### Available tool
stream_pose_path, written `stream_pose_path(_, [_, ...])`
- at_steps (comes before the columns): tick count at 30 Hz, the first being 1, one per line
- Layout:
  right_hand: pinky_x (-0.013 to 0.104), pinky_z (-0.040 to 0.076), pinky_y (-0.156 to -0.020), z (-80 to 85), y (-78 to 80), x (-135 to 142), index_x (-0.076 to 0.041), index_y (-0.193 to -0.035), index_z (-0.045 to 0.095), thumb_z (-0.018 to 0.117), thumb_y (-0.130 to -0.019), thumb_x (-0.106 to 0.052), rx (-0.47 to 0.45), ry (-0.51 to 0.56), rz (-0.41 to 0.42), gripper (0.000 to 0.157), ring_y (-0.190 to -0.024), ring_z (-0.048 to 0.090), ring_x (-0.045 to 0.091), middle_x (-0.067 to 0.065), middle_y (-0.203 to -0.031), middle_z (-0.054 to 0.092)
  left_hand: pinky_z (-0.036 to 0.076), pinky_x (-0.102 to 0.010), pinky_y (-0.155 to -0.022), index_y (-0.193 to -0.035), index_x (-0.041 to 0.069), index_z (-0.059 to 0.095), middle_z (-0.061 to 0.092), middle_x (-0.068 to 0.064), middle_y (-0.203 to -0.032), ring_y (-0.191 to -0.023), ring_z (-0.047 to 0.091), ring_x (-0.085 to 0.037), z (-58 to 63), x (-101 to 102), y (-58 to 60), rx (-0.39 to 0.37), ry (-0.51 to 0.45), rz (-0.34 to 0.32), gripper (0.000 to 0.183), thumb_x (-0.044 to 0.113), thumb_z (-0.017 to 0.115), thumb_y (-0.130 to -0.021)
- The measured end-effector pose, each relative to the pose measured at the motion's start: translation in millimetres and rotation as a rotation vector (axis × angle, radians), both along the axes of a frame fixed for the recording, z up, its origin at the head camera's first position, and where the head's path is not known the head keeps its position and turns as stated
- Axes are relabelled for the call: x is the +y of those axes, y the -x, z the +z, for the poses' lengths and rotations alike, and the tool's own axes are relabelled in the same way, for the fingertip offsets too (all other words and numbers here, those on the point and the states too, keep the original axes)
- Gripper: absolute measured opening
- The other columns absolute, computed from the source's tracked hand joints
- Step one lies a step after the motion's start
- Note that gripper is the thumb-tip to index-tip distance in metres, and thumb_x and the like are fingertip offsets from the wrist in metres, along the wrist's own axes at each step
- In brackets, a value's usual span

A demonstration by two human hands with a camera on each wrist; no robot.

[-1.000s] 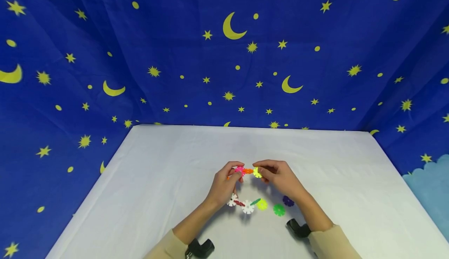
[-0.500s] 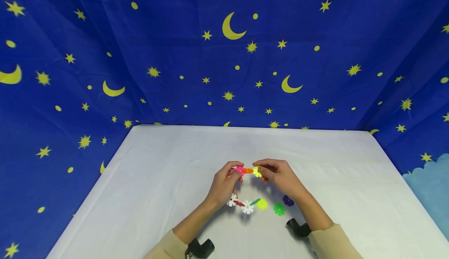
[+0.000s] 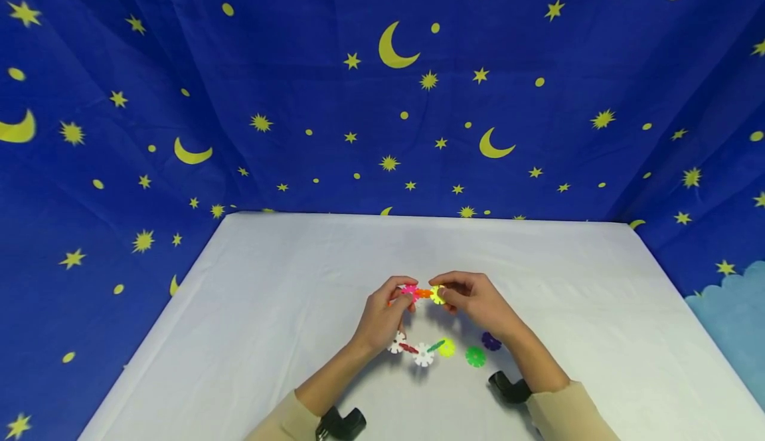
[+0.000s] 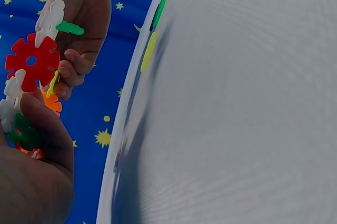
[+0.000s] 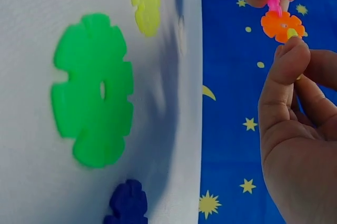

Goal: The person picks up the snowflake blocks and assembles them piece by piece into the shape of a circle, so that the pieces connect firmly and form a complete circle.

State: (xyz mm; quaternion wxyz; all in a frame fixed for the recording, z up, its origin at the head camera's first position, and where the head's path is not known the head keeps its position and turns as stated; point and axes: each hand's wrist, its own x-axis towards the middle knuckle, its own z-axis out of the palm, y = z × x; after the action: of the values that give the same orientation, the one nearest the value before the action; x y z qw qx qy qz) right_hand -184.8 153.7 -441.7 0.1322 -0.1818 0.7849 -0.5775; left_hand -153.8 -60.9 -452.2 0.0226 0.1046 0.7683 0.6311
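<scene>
Linked notched plastic discs form a chain between both hands, held up over the white table. My left hand (image 3: pixel 378 315) pinches a pink disc (image 3: pixel 410 292) between thumb and fingers. An orange disc (image 3: pixel 423 293) bridges from it to a yellow disc (image 3: pixel 438 295), which my right hand (image 3: pixel 478 303) pinches. From the left hand the chain runs on toward me: a white disc (image 3: pixel 396 343), a red disc (image 4: pixel 32 61), another white disc (image 3: pixel 424 355) and a green disc (image 4: pixel 70 28) at its end. In the left wrist view, a dark green disc (image 4: pixel 25 132) sits beside the left thumb.
On the white table (image 3: pixel 299 281) lie a loose yellow disc (image 3: pixel 447 347), a bright green disc (image 3: pixel 475 356) and a purple disc (image 3: pixel 491 341), near the right forearm. Black wrist mounts (image 3: pixel 509 388) stick inward from both wrists. A blue star-printed curtain (image 3: pixel 335 95) surrounds the table.
Both hands keep their pinch on the chain. The orange and yellow discs have dipped very slightly, and the hanging end has shifted a touch; the loose discs lie as before.
</scene>
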Motion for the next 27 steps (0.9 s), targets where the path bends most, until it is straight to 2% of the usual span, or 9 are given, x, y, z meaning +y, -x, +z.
stream_pose_path(3, [0.049, 0.052, -0.065, 0.1, -1.0, -2, -0.003, -0.12, 0.064, 0.059, -0.097, -0.015, 0.007, 0.004, -0.005, 0.027, -0.071, 0.059, 0.034, 0.025, -0.088, 0.064, 0.046, -0.029, -0.042, -0.12, 0.012, 0.06, 0.063, -0.011, -0.079, -0.04, 0.047, -0.015, -7.5, 0, 3.1, 0.001, -0.004, -0.005, 0.024, 0.011, 0.051, -0.098])
stream_pose_path(10, [0.042, 0.051, -0.061, -3.4, -2.0, -7, -0.001, -0.116, 0.066, 0.059, -0.096, -0.015, 0.001, 0.018, -0.026, 0.025, -0.069, 0.058, 0.032, 0.026, -0.084, 0.063, 0.044, -0.029, -0.039, -0.115, 0.005, 0.06, 0.06, -0.018, -0.076, -0.038, 0.046, -0.015, -12.5, 0, 4.5, 0.019, -0.016, -0.013, 0.022, 0.01, 0.049, -0.097])
stream_pose_path(15, [0.042, 0.05, -0.059, -4.6, -2.9, -9, -0.004, -0.115, 0.068, 0.06, -0.096, -0.013, 0.027, 0.012, -0.05, 0.023, -0.067, 0.058, 0.029, 0.017, -0.083, 0.063, 0.045, -0.03, -0.04, -0.116, 0.006, 0.06, 0.061, -0.019, -0.078, -0.038, 0.046, -0.015, -13.1, -1, 4.1, 0.016, -0.005, -0.011, 0.023, 0.011, 0.049, -0.097])
stream_pose_path(20, [0.044, 0.051, -0.064, -4.1, -2.8, -11, -0.005, -0.119, 0.064, 0.062, -0.094, -0.015, 0.016, 0.019, -0.064, 0.027, -0.067, 0.06, 0.03, 0.011, -0.086, 0.062, 0.047, -0.033, -0.041, -0.118, 0.009, 0.057, 0.065, -0.015, -0.095, -0.038, 0.049, -0.017, -13.0, -1, 3.6, -0.015, 0.012, -0.002, 0.025, 0.02, 0.054, -0.097])
stream_pose_path(24, [0.043, 0.052, -0.069, -3.3, -2.8, -12, -0.002, -0.121, 0.061, 0.062, -0.094, -0.017, -0.028, 0.06, -0.069, 0.031, -0.072, 0.061, 0.037, 0.017, -0.089, 0.062, 0.049, -0.035, -0.043, -0.118, 0.01, 0.056, 0.061, -0.009, -0.114, -0.04, 0.051, -0.019, -12.8, -2, 3.0, -0.031, 0.029, 0.018, 0.028, 0.028, 0.056, -0.097])
stream_pose_path(27, [0.042, 0.053, -0.073, -2.7, -3.0, -12, -0.001, -0.12, 0.061, 0.061, -0.095, -0.017, -0.055, 0.092, -0.074, 0.029, -0.078, 0.061, 0.041, 0.023, -0.092, 0.063, 0.049, -0.034, -0.044, -0.117, 0.01, 0.055, 0.057, -0.011, -0.124, -0.04, 0.05, -0.018, -12.6, -2, 2.9, -0.038, 0.019, 0.032, 0.029, 0.031, 0.057, -0.097])
